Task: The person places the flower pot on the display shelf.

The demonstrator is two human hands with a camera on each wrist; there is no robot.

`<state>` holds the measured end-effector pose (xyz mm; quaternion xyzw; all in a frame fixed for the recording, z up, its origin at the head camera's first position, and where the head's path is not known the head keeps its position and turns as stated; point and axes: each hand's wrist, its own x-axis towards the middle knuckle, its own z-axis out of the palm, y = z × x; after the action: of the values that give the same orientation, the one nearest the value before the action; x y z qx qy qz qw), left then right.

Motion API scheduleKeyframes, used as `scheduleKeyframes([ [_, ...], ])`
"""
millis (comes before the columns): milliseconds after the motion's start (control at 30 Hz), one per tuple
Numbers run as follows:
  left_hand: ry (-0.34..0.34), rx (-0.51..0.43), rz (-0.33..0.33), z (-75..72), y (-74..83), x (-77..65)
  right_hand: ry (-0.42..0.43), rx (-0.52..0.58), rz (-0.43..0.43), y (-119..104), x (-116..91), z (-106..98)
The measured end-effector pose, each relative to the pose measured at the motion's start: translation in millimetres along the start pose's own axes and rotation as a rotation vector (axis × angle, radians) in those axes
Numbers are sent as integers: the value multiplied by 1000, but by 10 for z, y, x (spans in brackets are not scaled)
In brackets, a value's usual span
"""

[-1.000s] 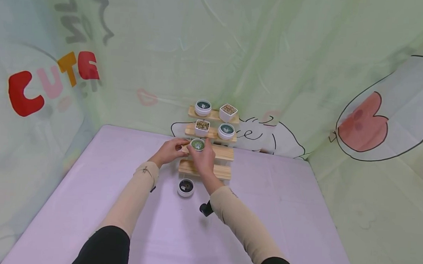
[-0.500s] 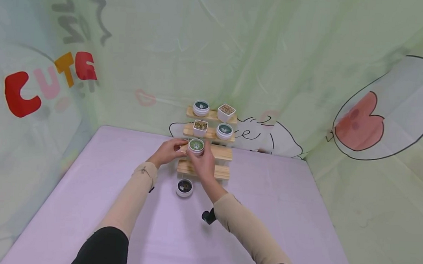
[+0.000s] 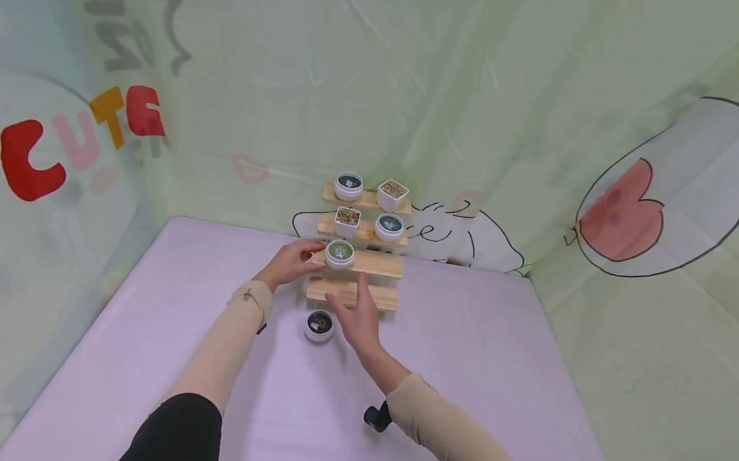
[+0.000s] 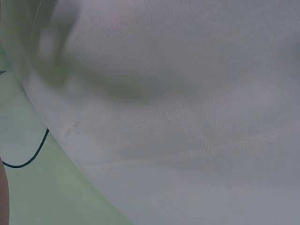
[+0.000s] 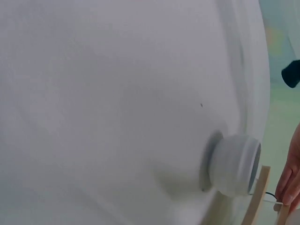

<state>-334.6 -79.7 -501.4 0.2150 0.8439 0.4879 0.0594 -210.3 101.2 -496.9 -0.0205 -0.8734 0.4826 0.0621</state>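
A tiered wooden display stand (image 3: 377, 264) stands near the back of the table. At the left end of its third tier from the top, my left hand (image 3: 289, 261) grips the plank with fingers behind and thumb in front. Right beside those fingertips sits a round white pot with green filling (image 3: 340, 254). My right hand (image 3: 361, 321) is in the air in front of the lowest tier, thumb and fingers spread, holding nothing. Left of it on the table stands a round white pot with dark filling (image 3: 319, 324). That white pot (image 5: 233, 165) also shows in the right wrist view.
The upper tiers carry round pots with dark green filling (image 3: 349, 186) (image 3: 389, 226) and square pots with grainy filling (image 3: 392, 194) (image 3: 348, 220). Behind the stand hangs a pale green printed curtain (image 3: 288, 103). A lilac cloth (image 3: 475, 359) covers the table.
My right hand has let go of the green-filled pot and drawn back toward me. That pot now rests on the third tier. My left hand has stayed at the plank's end.
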Motion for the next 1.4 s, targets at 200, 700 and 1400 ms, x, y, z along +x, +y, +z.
scheduleKeyframes([
  [200,10,2,5,10,-32,10,-8,27,-14,141,-172,94],
  [700,15,-3,23,6,10,-12,29,18,-113,338,-470,286],
  [1400,30,-7,32,21,-37,3,59,41,-54,566,-517,550],
])
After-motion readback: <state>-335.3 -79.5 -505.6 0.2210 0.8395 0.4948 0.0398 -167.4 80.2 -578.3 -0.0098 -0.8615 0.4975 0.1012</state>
